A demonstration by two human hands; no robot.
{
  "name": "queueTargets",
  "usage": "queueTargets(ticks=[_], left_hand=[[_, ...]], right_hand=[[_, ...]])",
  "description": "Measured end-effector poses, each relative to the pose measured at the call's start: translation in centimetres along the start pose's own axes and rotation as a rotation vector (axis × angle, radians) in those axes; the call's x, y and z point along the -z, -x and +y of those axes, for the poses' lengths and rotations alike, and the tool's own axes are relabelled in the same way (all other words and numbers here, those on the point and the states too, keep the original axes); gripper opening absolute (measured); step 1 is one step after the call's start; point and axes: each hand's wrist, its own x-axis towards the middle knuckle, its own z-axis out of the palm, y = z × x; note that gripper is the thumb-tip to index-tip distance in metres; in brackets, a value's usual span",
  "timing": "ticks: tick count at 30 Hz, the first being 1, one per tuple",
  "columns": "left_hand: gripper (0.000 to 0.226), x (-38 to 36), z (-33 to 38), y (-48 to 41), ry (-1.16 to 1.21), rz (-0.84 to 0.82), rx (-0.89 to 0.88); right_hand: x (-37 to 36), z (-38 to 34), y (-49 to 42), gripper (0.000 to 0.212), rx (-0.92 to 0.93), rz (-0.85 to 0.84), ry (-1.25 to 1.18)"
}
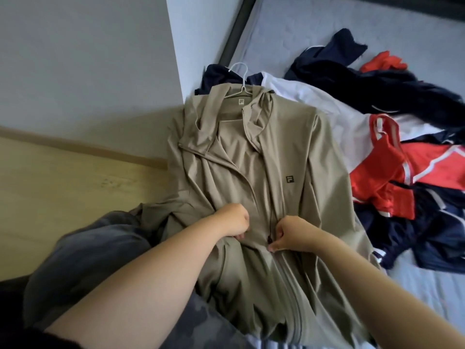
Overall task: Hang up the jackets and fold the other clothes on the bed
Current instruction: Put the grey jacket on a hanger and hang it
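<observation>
Bed (289,34) beside grey wall (75,59); left hand (235,220) and right hand (292,234) pinch khaki jacket (264,159).

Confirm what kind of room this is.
Most likely a bedroom: a quilted mattress in a dark bed frame, a beige hooded jacket on a white hanger laid across it, and loose clothes in navy, red and white piled alongside.

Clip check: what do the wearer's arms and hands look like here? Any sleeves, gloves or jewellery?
The left arm and right arm are bare to the frame edge, no sleeves on them. The left hand and right hand wear no gloves; no watch, ring or bracelet shows.
</observation>
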Motion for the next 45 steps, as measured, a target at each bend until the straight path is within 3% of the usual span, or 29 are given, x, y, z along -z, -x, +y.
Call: queueTargets(ticks=[5, 8, 12, 19, 23, 28, 32, 36, 39, 42, 45], left_hand=[[0.030, -0.8, 0.1, 0.5, -0.023, -0.018, -0.034], [0.034, -0.5, 0.2, 0.7, 0.046, -0.055, -0.027], [0.022, -0.2, 0.1, 0.9, 0.149, -0.139, -0.059], [0.024, -0.4, 0.7, 1.5, 0.436, -0.231, -0.066], [0.022, -0.5, 0.8, 1.6, 0.639, -0.239, -0.008], [0.019, -0.8, 0.8, 1.1, 0.682, -0.161, 0.019], [0.019, -0.5, 0.5, 1.2, 0.612, -0.175, 0.042], [0.026, -0.4, 0.3, 1.2, 0.506, -0.155, 0.043], [0.031, -0.1, 0.4, 1.5, 0.174, -0.159, 0.011], [0.029, -0.3, 0.4, 2.1, -0.132, -0.195, -0.034], [0.028, -0.5, -0.5, 1.9, 0.065, -0.195, 0.004]], right_hand=[[0.0, -1.4, 0.1, 0.018, -0.011, -0.007, 0.077], [0.8, -1.2, 0.7, 0.021, 0.023, 0.020, 0.050], [1.8, -0.9, 1.4, 0.023, 0.088, 0.194, 0.154], [3.5, -1.9, 1.9, 0.013, 0.231, 0.492, 0.248], [4.3, -2.3, 1.6, 0.018, 0.251, 0.459, 0.168], [4.2, -3.3, 1.5, 0.019, 0.230, 0.374, 0.119], [4.3, -4.1, 1.5, 0.015, 0.227, 0.284, 0.063], [3.6, -4.5, 1.2, 0.011, 0.198, 0.358, 0.107], [3.2, -4.5, 0.8, 0.011, 0.149, 0.446, 0.064], [4.7, -4.4, 0.1, 0.009, 0.084, 0.660, -0.007], [7.0, -4.7, -0.4, 0.008, 0.037, 0.653, -0.122]])
